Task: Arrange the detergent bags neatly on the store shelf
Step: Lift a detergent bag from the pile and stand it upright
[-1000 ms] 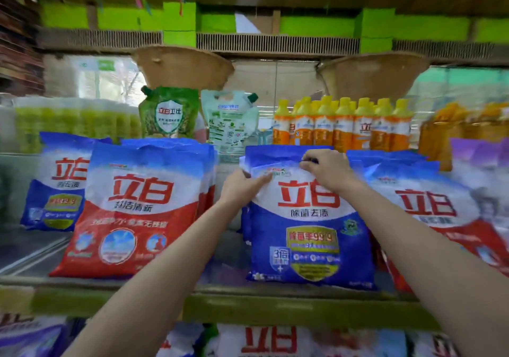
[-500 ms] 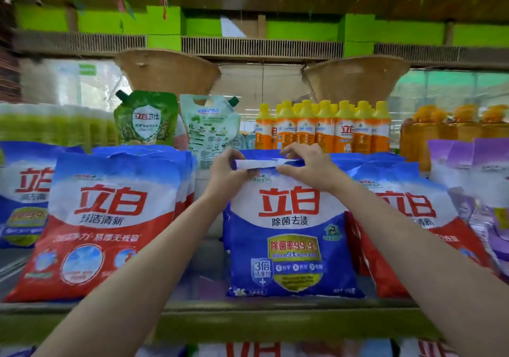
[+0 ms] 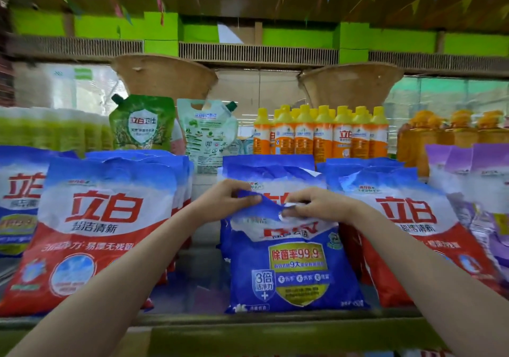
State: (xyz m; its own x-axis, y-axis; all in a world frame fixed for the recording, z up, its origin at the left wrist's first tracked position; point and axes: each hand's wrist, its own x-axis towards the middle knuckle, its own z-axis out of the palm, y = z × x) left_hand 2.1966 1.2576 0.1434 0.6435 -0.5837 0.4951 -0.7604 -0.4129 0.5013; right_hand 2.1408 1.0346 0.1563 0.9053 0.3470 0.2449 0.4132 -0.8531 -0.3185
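Your left hand [image 3: 224, 203] and right hand [image 3: 316, 205] have fingers clamped on the front blue detergent bag's [image 3: 294, 271] folded top edge, likely to square it upright on the shelf [image 3: 248, 326].

left hand [image 3: 224, 203] + right hand [image 3: 321, 205] | pinching folded top | blue detergent bag [image 3: 292, 274] | shelf [image 3: 275, 332]

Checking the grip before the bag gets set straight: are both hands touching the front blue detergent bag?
Touching. The head view shows the left hand and right hand pinching the folded top edge of the front blue detergent bag, fingers closed on it.
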